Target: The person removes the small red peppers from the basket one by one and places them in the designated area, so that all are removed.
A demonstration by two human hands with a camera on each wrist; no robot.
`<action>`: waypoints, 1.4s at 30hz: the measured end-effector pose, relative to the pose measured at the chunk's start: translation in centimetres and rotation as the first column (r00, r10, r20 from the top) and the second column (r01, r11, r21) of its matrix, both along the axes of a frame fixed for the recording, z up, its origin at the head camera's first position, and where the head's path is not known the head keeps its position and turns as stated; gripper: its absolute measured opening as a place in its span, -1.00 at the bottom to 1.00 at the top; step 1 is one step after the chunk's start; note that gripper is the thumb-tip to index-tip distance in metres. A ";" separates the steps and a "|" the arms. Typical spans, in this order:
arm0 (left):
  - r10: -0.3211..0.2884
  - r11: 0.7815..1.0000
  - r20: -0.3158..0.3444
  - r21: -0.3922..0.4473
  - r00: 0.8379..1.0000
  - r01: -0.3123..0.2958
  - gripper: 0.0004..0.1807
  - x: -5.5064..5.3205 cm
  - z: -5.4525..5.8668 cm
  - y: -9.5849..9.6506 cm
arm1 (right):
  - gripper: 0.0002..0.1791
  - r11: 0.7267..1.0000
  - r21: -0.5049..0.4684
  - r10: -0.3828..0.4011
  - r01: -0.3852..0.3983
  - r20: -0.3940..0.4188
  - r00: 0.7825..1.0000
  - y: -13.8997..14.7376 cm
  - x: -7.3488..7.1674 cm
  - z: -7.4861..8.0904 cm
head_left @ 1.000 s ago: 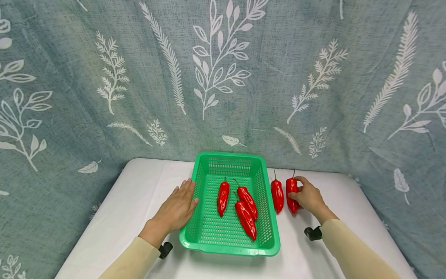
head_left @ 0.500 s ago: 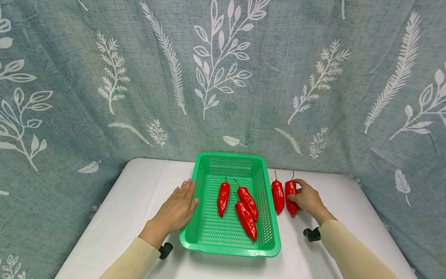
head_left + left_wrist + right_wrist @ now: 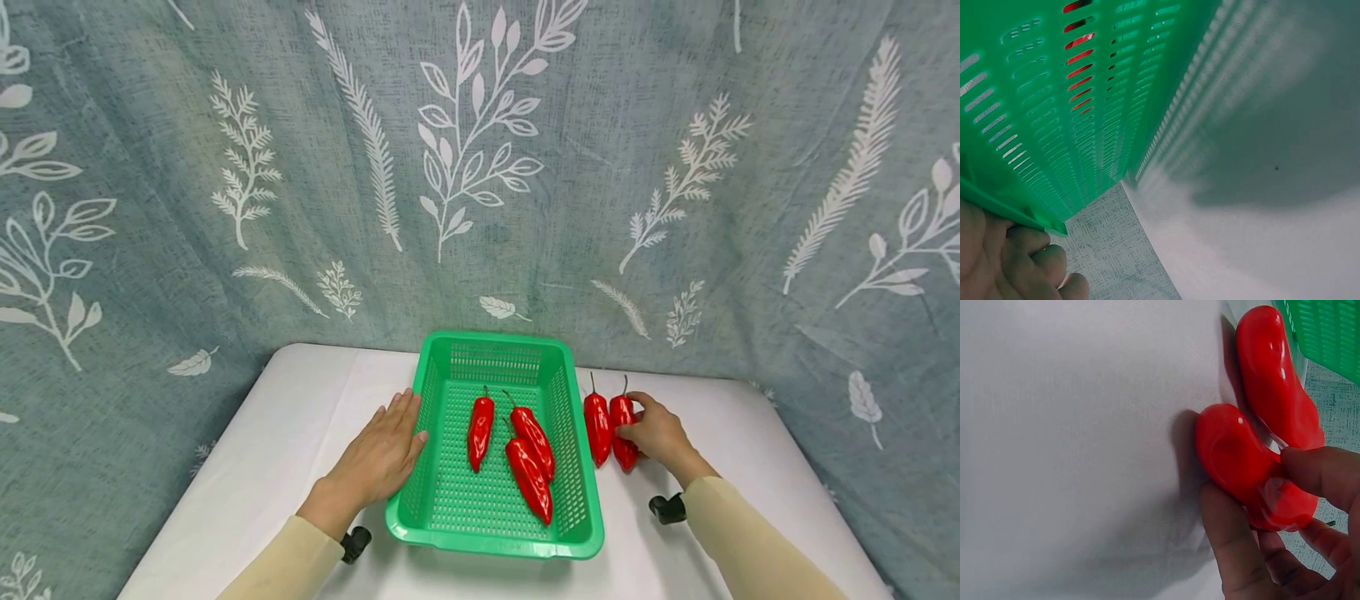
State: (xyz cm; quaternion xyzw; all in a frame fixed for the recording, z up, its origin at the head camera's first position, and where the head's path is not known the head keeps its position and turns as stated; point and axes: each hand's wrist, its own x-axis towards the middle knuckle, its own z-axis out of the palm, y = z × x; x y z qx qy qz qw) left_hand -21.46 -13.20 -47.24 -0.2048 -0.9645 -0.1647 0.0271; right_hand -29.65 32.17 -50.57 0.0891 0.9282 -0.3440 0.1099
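I count three peppers (image 3: 528, 482) inside the basket (image 3: 495, 547); two lie off its right edge, so I'd judge this partway. The right hand (image 3: 660, 433) pinches the outer pepper (image 3: 620, 411); the left hand (image 3: 381, 454) rests straight-fingered against the basket's left edge. White table (image 3: 315, 400), leaf-patterned curtain (image 3: 337, 200) beyond.

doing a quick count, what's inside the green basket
The green basket holds a left pepper on its own, plus a front pepper partly hiding a rear pepper, all three red. What lies under them is covered and cannot be seen.
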 end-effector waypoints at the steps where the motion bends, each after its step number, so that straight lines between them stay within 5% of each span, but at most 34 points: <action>1: 0.001 1.000 0.001 -0.006 1.000 -0.001 -0.28 0.0 0.0 0.0 | -0.16 1.000 -0.001 0.003 -0.003 0.001 1.000 0.0 0.0 0.0; 30: 0.002 1.000 -0.007 0.005 1.000 -0.002 -0.28 0.0 0.0 0.0 | -0.18 1.000 0.009 0.021 -0.021 0.003 1.000 -0.2 0.3 0.7; 42: 0.002 1.000 0.000 0.002 1.000 -0.002 -0.28 0.0 -0.1 0.0 | -0.16 0.986 0.155 0.064 -0.062 -0.006 0.998 0.2 0.6 1.6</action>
